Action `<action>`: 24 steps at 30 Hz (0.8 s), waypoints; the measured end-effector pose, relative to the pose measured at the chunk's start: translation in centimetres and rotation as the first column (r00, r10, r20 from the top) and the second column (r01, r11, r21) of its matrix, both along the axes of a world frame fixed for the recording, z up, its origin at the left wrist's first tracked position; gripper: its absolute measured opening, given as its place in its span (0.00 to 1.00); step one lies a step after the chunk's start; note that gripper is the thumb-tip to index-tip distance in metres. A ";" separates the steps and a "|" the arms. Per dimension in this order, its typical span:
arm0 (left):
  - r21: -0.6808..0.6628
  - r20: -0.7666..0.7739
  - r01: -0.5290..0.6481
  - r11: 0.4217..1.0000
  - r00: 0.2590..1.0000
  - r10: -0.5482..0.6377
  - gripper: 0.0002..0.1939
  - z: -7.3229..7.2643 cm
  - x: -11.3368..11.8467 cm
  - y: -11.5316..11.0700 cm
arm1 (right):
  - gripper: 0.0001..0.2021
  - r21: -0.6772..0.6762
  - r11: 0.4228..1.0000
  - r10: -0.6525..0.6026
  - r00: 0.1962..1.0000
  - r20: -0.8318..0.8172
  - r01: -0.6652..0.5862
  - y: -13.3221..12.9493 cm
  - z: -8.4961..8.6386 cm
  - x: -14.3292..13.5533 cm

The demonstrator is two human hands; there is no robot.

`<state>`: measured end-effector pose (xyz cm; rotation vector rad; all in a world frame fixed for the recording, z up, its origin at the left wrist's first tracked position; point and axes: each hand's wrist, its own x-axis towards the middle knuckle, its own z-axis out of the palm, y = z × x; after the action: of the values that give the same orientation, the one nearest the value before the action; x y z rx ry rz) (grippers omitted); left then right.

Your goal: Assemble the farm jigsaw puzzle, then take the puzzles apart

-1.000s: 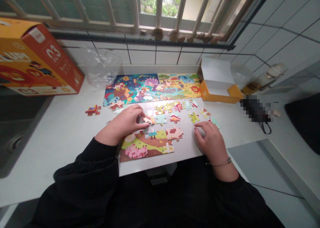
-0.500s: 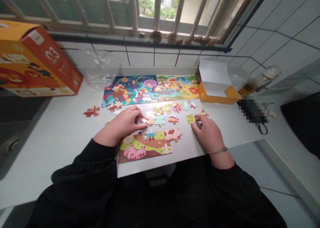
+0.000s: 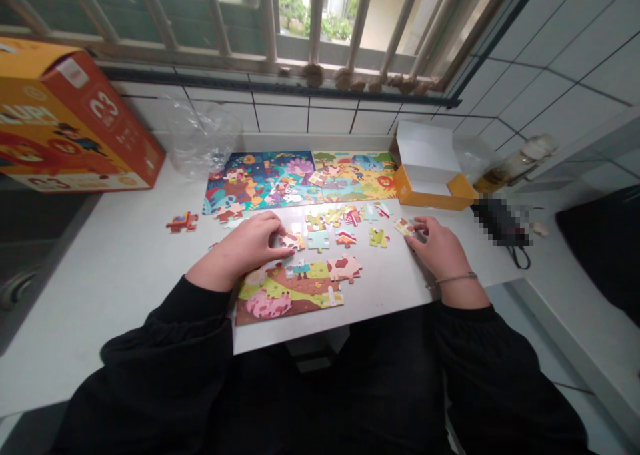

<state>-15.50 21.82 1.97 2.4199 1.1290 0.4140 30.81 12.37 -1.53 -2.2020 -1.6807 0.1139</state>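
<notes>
Resting left of the loose pieces, my left hand [image 3: 255,243] has its thumb and fingers curled around the edge of a pink-and-brown puzzle piece [image 3: 293,242]. At the right, my right hand [image 3: 440,250] pinches a white-and-brown puzzle piece [image 3: 404,226] by its right side, low over the table. A green puzzle piece [image 3: 379,238] lies apart to its left. Several loose pieces, among them a light blue piece [image 3: 319,241] and a red-striped piece [image 3: 345,239], lie between my hands. The partly joined farm puzzle [image 3: 295,294] lies nearer me, with a pig and a cow's body.
Behind the pieces lie a dark blue puzzle [image 3: 260,175] and a yellow animal puzzle [image 3: 360,175]. An open orange box [image 3: 433,192] stands at the back right, a large orange carton [image 3: 100,122] at the left. Clear plastic wrap [image 3: 203,138] and a bottle [image 3: 523,158] are behind.
My right hand has moved right, away from the green piece, and now grips the white-and-brown piece. My left hand has stayed in place.
</notes>
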 end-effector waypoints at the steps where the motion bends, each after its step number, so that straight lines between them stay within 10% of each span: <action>1: -0.002 0.003 0.000 1.000 1.000 0.000 0.17 0.0 0.0 0.0 | 0.29 -0.003 1.000 0.006 1.000 -0.015 -0.006 0.2 0.1 0.2; 14: -0.005 -0.006 0.009 1.000 1.000 -0.009 0.17 0.1 0.1 0.0 | 0.20 0.062 0.995 0.094 0.968 -0.232 -0.082 -1.2 2.1 -1.9; 24: -0.003 0.031 0.013 1.000 0.999 -0.013 0.18 -0.7 -0.2 0.5 | 0.19 -0.221 0.822 0.234 0.666 -0.708 -0.524 -5.8 4.0 -9.6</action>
<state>-15.67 22.34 1.28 2.4089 1.0991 0.4433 21.18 6.53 2.42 -1.6518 -1.7441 1.3167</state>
